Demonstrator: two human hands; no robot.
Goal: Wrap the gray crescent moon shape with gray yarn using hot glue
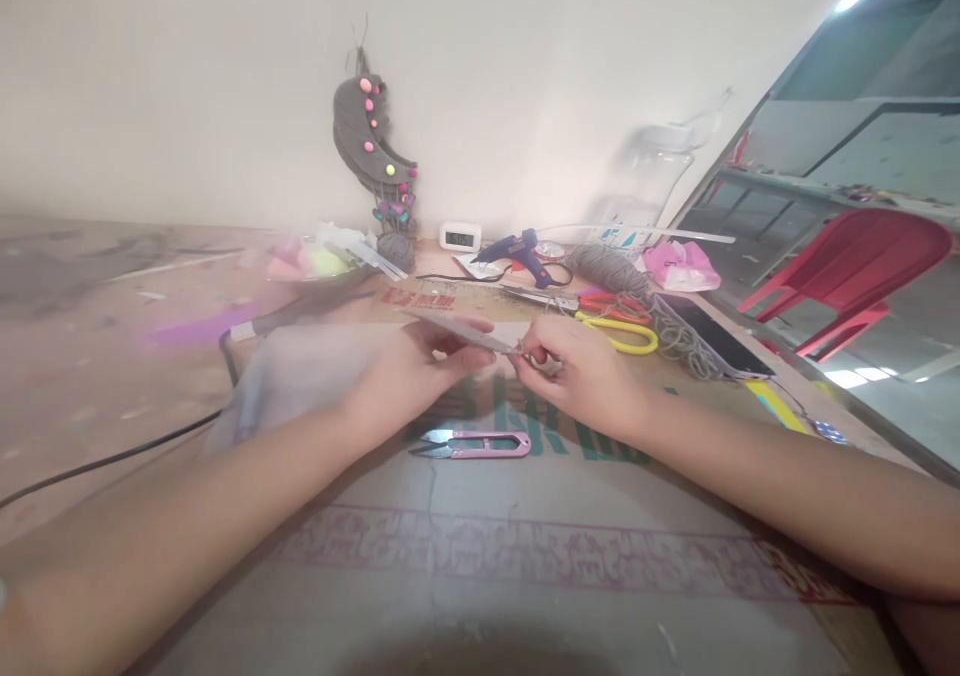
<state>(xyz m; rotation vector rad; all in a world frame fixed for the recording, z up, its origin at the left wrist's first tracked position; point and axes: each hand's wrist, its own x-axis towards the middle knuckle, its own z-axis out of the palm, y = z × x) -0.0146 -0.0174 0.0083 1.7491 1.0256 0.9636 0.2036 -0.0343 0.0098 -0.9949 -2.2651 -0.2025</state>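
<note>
Above the printed sheet, my left hand [424, 361] holds a thin, flat grey piece [465, 330] edge-on between thumb and fingers; its material is unclear. My right hand [581, 371] is closed in a pinch at the piece's right end. Whatever is between those fingertips is too small to make out. Just below the hands lies a pair of thread snips [491, 444] with a pink handle, blades pointing left. Beyond my right hand are yellow-handled scissors [622, 334] and orange-handled scissors [615, 306].
A blue glue gun [525, 251], small digital clock [460, 237], grey yarn [611, 268] and phone [712, 336] sit toward the back and right. A grey crescent ornament with pompoms [352, 136] is against the wall. On the left runs a black cable [112, 458]. A red chair [862, 266] stands beyond.
</note>
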